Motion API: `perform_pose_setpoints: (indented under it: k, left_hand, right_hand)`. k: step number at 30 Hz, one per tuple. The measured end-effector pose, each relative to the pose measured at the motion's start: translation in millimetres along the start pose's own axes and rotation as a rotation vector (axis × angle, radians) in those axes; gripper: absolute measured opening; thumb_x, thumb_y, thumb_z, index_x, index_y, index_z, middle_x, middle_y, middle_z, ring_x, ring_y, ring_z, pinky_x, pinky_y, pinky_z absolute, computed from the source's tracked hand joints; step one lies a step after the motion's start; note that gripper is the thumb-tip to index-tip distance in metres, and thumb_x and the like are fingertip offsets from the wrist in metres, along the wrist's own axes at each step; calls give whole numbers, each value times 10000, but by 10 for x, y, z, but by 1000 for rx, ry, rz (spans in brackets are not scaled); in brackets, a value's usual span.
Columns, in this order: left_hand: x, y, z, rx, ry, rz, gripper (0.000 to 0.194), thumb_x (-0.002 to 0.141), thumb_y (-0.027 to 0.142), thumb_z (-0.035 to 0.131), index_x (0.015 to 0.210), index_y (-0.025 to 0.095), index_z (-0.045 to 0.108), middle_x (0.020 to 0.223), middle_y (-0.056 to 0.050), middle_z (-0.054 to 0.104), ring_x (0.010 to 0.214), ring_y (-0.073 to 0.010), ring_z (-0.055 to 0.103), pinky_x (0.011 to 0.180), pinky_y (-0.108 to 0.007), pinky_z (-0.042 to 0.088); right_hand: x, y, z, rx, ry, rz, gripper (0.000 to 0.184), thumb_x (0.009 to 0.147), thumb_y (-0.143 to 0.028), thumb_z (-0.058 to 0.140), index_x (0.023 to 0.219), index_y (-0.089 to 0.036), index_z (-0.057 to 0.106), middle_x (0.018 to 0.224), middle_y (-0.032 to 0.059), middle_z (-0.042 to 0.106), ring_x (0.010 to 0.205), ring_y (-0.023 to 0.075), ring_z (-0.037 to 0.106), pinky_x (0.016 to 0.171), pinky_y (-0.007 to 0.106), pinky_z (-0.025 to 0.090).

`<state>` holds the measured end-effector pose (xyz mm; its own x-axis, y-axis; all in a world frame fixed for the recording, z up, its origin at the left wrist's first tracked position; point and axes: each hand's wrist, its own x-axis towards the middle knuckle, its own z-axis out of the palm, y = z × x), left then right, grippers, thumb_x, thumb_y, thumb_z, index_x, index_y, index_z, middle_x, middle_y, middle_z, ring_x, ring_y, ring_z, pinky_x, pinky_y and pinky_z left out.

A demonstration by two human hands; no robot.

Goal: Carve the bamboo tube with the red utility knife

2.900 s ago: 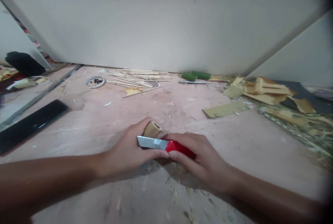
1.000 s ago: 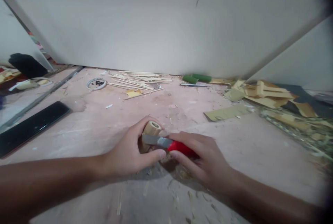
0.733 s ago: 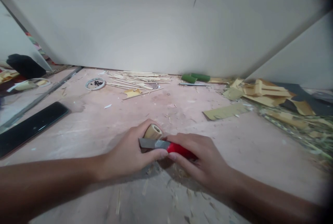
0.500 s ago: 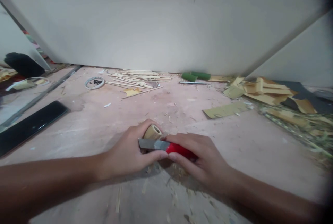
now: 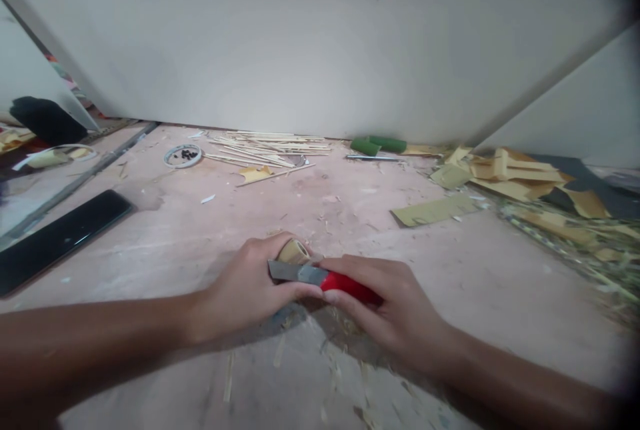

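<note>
My left hand [image 5: 250, 283] is closed around a short, pale hollow piece of bamboo [image 5: 293, 252], its open end tilted up and away. In my right hand [image 5: 385, 297] is a knife [image 5: 350, 285] with a red handle and a flat, slanted metal blade. The blade points left and lies across the near side of the bamboo, between it and my left thumb. My two thumb tips meet close to where the handle joins the blade. The lower part of the bamboo is hidden behind the blade and my fingers.
A dark phone [image 5: 65, 240] lies at left. Toward the back are a round lid [image 5: 183, 157] with dark bits, thin sticks [image 5: 270, 150] and green tube pieces [image 5: 377, 145]. Sandpaper [image 5: 435, 210], folded tan paper [image 5: 520, 173] and plant scraps [image 5: 575, 250] lie at right. Shavings litter the front.
One second ago the bamboo stood more upright with the blade higher across it. The blade then dropped toward my left thumb and the bamboo tilted. Both hands keep their grip.
</note>
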<state>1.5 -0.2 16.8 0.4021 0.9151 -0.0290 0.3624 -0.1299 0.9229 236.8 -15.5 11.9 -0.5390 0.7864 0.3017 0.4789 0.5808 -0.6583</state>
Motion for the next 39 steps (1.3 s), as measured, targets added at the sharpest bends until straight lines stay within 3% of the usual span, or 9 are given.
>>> perform_pose_setpoints:
  k: [5, 13, 16, 19, 25, 31, 39]
  left_hand:
    - [2, -38, 15, 19, 65, -14, 425, 771, 448, 870, 717, 185, 541, 656, 57, 572, 628, -124, 520, 565, -238, 372]
    - [23, -16, 25, -108, 82, -57, 342, 817, 387, 833, 759, 187, 560, 689, 64, 579, 660, -117, 527, 601, -225, 409]
    - [15, -6, 13, -8, 140, 9, 411, 850, 437, 797, 696, 182, 515, 641, 67, 502, 622, -106, 454, 588, -232, 368]
    - [6, -4, 4, 30, 106, 39, 459, 870, 443, 776, 663, 183, 459, 614, 72, 429, 604, -101, 399, 574, -240, 331]
    - [-6, -11, -20, -181, 15, 79, 138, 929, 250, 708, 951, 200, 581, 841, 43, 579, 780, -125, 540, 715, -233, 439]
    - [-26, -73, -43, -454, -114, 105, 354, 919, 259, 748, 1200, 241, 532, 940, 28, 583, 841, -134, 550, 751, -230, 451]
    - [-34, -86, -22, -421, -143, 82, 554, 913, 244, 760, 1383, 308, 475, 954, 20, 549, 842, -153, 519, 770, -269, 432]
  right_hand:
    - [-2, -26, 24, -7, 51, 37, 273, 997, -273, 676, 1265, -307, 710, 1054, -30, 812, 860, 142, 753, 776, 222, 539]
    - [14, -62, 57, 20, 108, 119, 198, 1004, -308, 666, 1196, -303, 714, 1014, -28, 803, 849, 162, 747, 768, 241, 543]
    - [68, -16, 33, 76, 196, 253, 159, 1042, -326, 588, 1135, -268, 702, 915, -21, 773, 774, 159, 717, 690, 237, 533]
    - [108, 44, 2, 48, 301, 278, 129, 1034, -313, 574, 1068, -242, 677, 840, -22, 731, 713, 155, 671, 635, 238, 501]
    - [74, 32, -26, 122, 137, 156, 143, 1021, -330, 620, 1132, -258, 676, 968, -18, 777, 811, 151, 715, 738, 234, 533]
    - [38, 10, -32, 35, -20, 53, 301, 1015, -278, 623, 1314, -287, 658, 1161, 5, 784, 968, 169, 741, 843, 254, 535]
    - [44, 24, -35, 96, -92, 31, 308, 1071, -306, 550, 1372, -309, 615, 1120, 5, 763, 966, 180, 713, 853, 284, 512]
